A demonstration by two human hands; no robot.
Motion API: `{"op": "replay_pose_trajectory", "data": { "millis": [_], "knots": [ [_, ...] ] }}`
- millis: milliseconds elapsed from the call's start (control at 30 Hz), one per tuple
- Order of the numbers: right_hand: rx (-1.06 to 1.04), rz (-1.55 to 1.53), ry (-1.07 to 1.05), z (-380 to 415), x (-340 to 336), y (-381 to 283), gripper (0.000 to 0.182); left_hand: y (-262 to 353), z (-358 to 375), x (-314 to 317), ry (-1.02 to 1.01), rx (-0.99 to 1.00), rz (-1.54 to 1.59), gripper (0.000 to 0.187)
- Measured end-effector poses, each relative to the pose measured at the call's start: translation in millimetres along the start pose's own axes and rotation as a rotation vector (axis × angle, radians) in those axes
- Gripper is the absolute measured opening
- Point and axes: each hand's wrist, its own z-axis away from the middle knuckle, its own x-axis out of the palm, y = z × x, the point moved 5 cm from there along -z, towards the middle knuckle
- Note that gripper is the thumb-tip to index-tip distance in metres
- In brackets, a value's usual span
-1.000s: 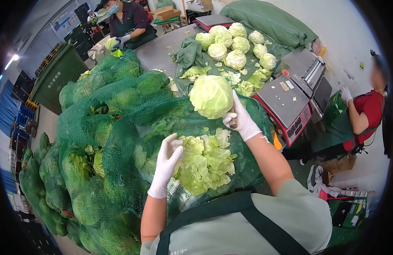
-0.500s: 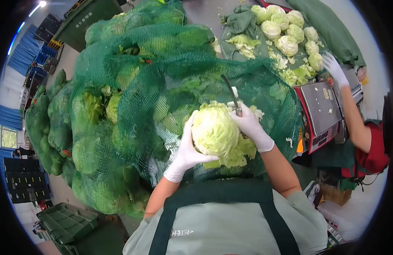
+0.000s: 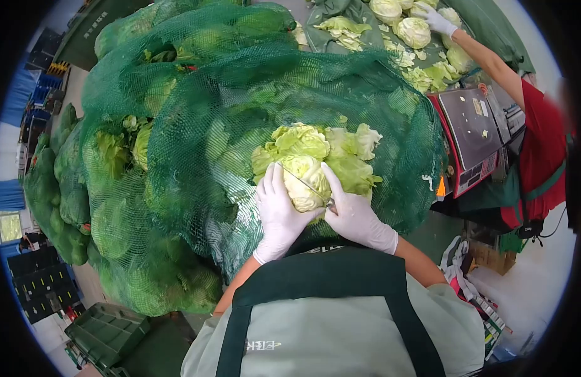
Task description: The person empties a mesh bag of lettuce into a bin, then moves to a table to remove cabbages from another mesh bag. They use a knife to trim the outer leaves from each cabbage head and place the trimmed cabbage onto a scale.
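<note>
Between my gloved hands sits a pale green cabbage (image 3: 298,194). My left hand (image 3: 280,212) cups its left side, with fingers along the top edge and the thumb underneath. My right hand (image 3: 358,220) is at the right side, closed around a knife whose thin blade (image 3: 308,183) lies slantwise across the cabbage; the handle is mostly hidden by the hand. Loose outer leaves (image 3: 300,141) lie just beyond the cabbage, and more leaves (image 3: 352,164) rest to the right. All this is above a green mesh sack (image 3: 240,88).
Stuffed mesh sacks of cabbages (image 3: 124,217) are piled on the left. A red-framed scale (image 3: 471,135) stands at the right. Behind it, a co-worker in a red sleeve (image 3: 542,125) reaches a gloved hand (image 3: 436,19) to trimmed cabbages (image 3: 413,32). A green bin (image 3: 108,330) stands lower left.
The cabbage has come lower and closer to my body, and outer leaves now lie beyond it. The knife blade has swung from raised to across the cabbage. The co-worker's hand has moved up and left.
</note>
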Motion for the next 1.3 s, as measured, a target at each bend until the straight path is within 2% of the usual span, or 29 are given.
{"op": "replay_pose_trajectory", "data": {
  "millis": [167, 267, 467, 567, 600, 633, 700, 800, 933, 1033, 1233, 1300],
  "knots": [
    [-0.033, 0.267, 0.213, 0.3, 12.2, 4.2, 0.082, 12.7, -4.9, 6.0, -0.017, 0.002, -0.115, 0.116],
    [0.032, 0.350, 0.247, -9.8, 8.5, 0.7, 0.077, 18.2, -10.4, 13.9, 0.011, 0.018, -0.122, 0.111],
    [0.093, 0.168, 0.096, -28.2, -9.6, 23.1, 0.071, 26.1, -21.5, 19.8, -0.032, 0.035, -0.116, 0.109],
    [0.043, 0.117, 0.228, -32.9, -25.9, 45.4, 0.067, 29.2, -18.2, 22.1, -0.037, 0.077, -0.113, 0.111],
    [0.132, 0.105, 0.248, -42.5, -30.6, 75.6, 0.064, 26.0, -11.0, 21.7, -0.020, 0.109, -0.115, 0.112],
    [0.180, -0.019, 0.246, -40.4, -48.8, 75.3, 0.064, 23.8, -8.5, 19.7, 0.001, 0.143, -0.120, 0.112],
    [0.141, 0.079, 0.227, -32.6, -61.4, 55.6, 0.069, 17.3, -10.0, 14.5, -0.006, 0.118, -0.071, 0.112],
    [0.050, 0.131, 0.171, -14.1, -39.1, 13.2, 0.077, 15.8, -9.7, 13.8, -0.031, 0.076, -0.050, 0.113],
    [0.082, 0.090, 0.055, -8.7, -7.2, 19.7, 0.087, 18.2, -13.5, 14.2, -0.039, 0.058, -0.057, 0.113],
    [0.099, -0.018, 0.034, -8.2, -1.1, 24.6, 0.087, 19.0, -14.9, 14.1, -0.071, 0.045, -0.061, 0.112],
    [0.162, 0.082, 0.120, -23.4, 8.7, 39.6, 0.084, 29.3, -14.3, 21.4, -0.076, 0.044, -0.172, 0.110],
    [0.067, 0.029, 0.084, -23.9, 1.7, 41.3, 0.081, 29.1, -13.8, 21.6, -0.067, 0.051, -0.139, 0.111]
  ]
}}
